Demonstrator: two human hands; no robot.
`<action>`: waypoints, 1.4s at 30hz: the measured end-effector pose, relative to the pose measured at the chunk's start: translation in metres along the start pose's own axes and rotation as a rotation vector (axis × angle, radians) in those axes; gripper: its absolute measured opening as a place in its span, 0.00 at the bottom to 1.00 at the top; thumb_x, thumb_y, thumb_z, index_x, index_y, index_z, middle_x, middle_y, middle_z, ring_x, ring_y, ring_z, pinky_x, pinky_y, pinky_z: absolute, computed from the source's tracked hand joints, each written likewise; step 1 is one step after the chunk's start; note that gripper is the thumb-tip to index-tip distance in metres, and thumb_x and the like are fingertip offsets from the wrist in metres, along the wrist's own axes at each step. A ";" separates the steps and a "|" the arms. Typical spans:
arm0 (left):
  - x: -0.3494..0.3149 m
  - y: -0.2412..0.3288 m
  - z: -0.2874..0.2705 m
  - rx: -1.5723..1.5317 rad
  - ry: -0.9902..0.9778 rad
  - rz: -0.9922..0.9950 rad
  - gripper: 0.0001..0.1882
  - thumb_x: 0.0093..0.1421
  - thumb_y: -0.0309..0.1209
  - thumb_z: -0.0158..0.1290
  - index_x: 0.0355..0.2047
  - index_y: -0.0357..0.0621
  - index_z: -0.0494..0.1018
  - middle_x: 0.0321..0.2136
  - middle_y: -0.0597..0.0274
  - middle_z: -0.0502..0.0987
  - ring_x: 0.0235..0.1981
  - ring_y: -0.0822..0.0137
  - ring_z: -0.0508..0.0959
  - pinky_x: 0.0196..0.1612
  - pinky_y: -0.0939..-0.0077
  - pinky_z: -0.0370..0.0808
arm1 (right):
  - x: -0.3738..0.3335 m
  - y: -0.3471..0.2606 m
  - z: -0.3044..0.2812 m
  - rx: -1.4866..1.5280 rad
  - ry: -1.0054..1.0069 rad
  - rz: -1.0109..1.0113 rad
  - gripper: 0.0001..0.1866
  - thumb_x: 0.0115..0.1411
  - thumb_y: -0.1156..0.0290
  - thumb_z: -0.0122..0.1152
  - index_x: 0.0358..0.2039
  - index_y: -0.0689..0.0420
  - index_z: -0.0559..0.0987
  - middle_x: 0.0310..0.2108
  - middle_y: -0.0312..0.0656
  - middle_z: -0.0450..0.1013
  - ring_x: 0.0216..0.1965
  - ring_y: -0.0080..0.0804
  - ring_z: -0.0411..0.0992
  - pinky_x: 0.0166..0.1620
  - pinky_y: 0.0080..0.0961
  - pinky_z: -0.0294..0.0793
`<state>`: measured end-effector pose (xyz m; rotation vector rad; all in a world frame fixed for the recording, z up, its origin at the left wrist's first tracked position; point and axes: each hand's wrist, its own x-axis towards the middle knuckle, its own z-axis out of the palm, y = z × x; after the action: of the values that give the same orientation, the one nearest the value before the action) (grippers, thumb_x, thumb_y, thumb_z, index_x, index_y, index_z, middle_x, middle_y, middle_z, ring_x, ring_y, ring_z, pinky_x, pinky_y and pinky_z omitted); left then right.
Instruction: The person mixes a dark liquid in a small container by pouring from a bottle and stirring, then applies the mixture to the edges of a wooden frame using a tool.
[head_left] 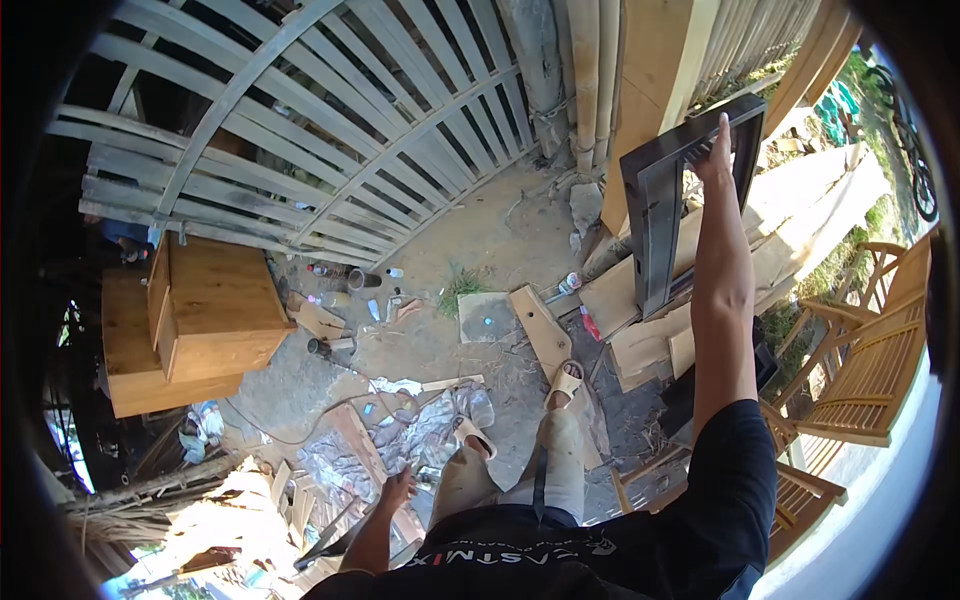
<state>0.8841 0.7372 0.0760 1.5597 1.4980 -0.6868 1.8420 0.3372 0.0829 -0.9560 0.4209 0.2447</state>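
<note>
My right arm reaches forward to the far right. My right hand [713, 160] grips the top bar of a dark rectangular frame [658, 240], fingers curling inside its opening. The frame stands tilted among loose boards, and my forearm hides part of it. At my left side hangs my left hand [400, 487], its fingers loosely bent with nothing visible in them. It is nearest to a crumpled cloth [420, 440] and a long wooden plank [357, 440] on the ground.
A slatted wooden panel [350, 180] spans the far left. Brown wooden cabinets [225, 310] stand at left. Wooden chairs [860, 350] crowd the right edge, with pale sheets [800, 215] beyond the frame. Bottles [335, 299], boards [545, 330] and a thin cable [290, 441] litter the ground.
</note>
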 end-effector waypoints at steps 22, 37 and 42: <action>-0.027 -0.137 0.052 -0.273 -0.022 0.045 0.32 0.71 0.51 0.53 0.29 0.26 0.78 0.18 0.53 0.75 0.18 0.65 0.78 0.23 0.64 0.85 | -0.433 -0.073 0.036 -0.168 -0.104 -0.179 0.37 0.70 0.46 0.55 0.52 0.76 0.71 0.32 0.53 0.73 0.31 0.40 0.72 0.37 0.36 0.76; 0.050 -0.135 0.046 -0.759 -0.240 0.670 0.31 0.75 0.48 0.47 0.63 0.31 0.69 0.54 0.44 0.79 0.57 0.55 0.81 0.55 0.66 0.78 | -0.833 -0.022 0.201 -0.698 -0.801 0.157 0.43 0.71 0.41 0.52 0.59 0.78 0.70 0.36 0.46 0.74 0.29 0.27 0.72 0.32 0.24 0.77; 0.038 -0.100 0.018 -1.016 -0.287 0.515 0.50 0.68 0.69 0.44 0.73 0.38 0.58 0.67 0.41 0.68 0.69 0.51 0.69 0.67 0.58 0.67 | -0.928 0.023 0.253 -0.812 -1.268 0.403 0.52 0.69 0.36 0.48 0.65 0.82 0.61 0.31 0.48 0.72 0.27 0.29 0.76 0.29 0.27 0.81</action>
<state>0.7945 0.7340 0.0156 0.9106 0.9041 0.1653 1.0652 0.5431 0.6122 -1.2740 -0.7339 1.3626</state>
